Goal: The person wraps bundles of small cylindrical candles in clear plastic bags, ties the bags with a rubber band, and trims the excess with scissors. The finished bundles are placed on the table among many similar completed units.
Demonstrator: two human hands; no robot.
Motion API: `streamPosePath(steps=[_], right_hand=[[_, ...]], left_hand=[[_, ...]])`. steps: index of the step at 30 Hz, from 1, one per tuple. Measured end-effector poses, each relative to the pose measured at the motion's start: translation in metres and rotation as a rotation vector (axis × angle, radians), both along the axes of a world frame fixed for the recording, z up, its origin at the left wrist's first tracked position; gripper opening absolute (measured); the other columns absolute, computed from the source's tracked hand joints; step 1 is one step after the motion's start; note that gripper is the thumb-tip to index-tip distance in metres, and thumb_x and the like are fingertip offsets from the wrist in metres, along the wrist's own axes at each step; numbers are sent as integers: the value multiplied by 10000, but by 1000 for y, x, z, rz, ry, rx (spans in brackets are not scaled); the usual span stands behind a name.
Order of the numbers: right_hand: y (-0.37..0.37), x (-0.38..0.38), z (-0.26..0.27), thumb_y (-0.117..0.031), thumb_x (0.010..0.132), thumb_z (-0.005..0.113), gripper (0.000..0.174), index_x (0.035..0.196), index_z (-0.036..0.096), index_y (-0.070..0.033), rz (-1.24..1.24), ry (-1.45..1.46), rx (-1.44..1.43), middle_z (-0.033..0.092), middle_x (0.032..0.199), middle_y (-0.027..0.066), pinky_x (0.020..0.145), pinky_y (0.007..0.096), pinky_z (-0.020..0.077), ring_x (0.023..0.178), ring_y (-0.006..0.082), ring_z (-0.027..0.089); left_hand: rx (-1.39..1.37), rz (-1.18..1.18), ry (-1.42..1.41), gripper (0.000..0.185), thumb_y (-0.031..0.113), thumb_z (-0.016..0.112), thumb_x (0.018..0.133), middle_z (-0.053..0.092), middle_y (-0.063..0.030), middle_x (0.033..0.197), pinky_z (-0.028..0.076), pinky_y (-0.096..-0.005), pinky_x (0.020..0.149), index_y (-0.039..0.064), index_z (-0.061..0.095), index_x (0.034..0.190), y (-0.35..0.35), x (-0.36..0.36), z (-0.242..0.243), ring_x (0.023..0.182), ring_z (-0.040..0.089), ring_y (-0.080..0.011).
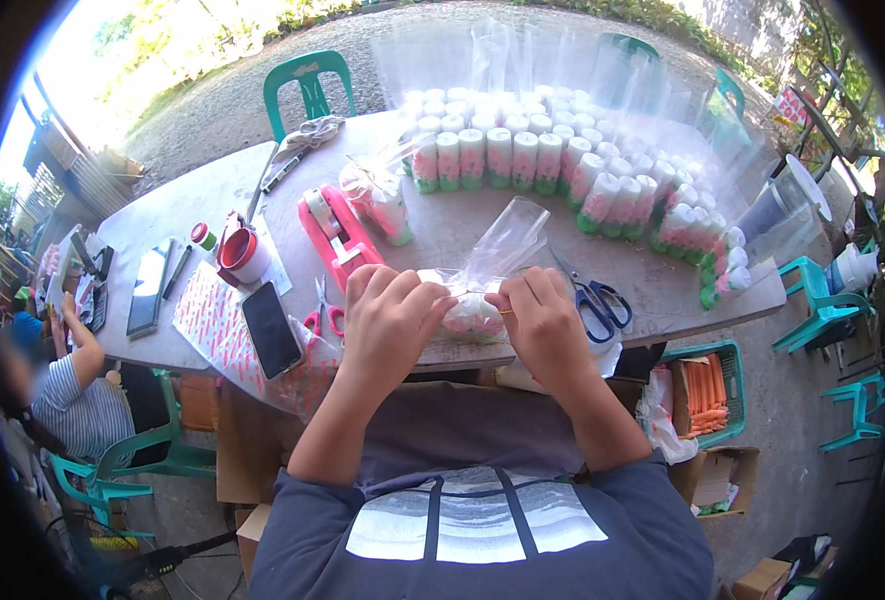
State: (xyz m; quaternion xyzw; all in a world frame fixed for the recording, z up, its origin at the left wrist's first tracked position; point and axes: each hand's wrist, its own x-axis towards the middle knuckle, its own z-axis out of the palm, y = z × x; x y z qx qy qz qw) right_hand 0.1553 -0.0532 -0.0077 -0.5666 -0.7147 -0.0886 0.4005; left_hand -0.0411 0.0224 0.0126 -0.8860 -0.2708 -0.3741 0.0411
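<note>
Before me on the table is a bundle of white, pink and green candles (476,319) inside a clear plastic bag (506,236). A thin gold tie (476,292) runs across the bag's gathered neck. My left hand (393,319) pinches one end of this tie, and my right hand (543,319) pinches the other. The bag's loose top stands up beyond my fingers. Blue-handled scissors (603,304) lie beside my right hand. Near my left hand are small red-handled scissors (324,311) and a pink tape dispenser (337,232).
Rows of bagged candles (498,154) line the table's (457,214) far and right sides. A tied bundle (378,202) stands beyond the dispenser. Leftward lie a smartphone (272,330), a red-lined cup (241,255) and a marker (285,171). Another person (89,390) sits at left. A green crate (735,390) holds orange candles.
</note>
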Motion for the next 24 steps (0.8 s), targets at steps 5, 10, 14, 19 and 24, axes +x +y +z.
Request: streamPosePath(steps=[5, 10, 14, 19, 24], right_hand=[[2, -1, -5, -97, 854, 704, 103, 923, 638, -59, -67, -135, -3, 590, 933, 66, 767, 384, 450, 884, 265, 556], [-20, 0, 17, -136, 820, 658, 179, 993, 653, -90, -99, -315, 26, 602, 1023, 39, 875, 340, 395, 969, 210, 556], [-28, -1, 17, -81, 789, 637, 244, 1027, 669, -124, -1, -204, -171, 631, 976, 12, 881, 370, 373, 951, 217, 571], [-33, -10, 27, -90, 803, 688, 174, 973, 703, -127, -116, -223, -87, 649, 925, 24, 851, 347, 393, 903, 224, 587], [-24, -2, 23, -123, 841, 736, 90, 928, 736, -102, 110, 152, -281, 675, 871, 37, 815, 348, 421, 843, 220, 588]], left_hand=[[5, 58, 28, 154, 130, 768, 783, 573, -18, 786, 379, -373, 837, 122, 682, 910, -7, 5, -11, 817, 560, -222], [-32, 150, 46, 159, 113, 766, 782, 582, -51, 1038, 346, -403, 888, 105, 677, 913, -24, -1, 7, 1018, 531, -248], [-92, 159, 84, 166, 136, 762, 802, 586, -47, 1113, 340, -397, 889, 108, 682, 945, -33, -7, 8, 1055, 526, -250], [-92, 115, 48, 175, 157, 764, 805, 634, -4, 1023, 362, -368, 847, 127, 685, 958, -34, -1, 4, 951, 576, -207], [33, 119, 126, 135, 133, 765, 786, 651, 29, 970, 372, -353, 824, 147, 694, 900, -31, -2, 0, 901, 589, -171]])
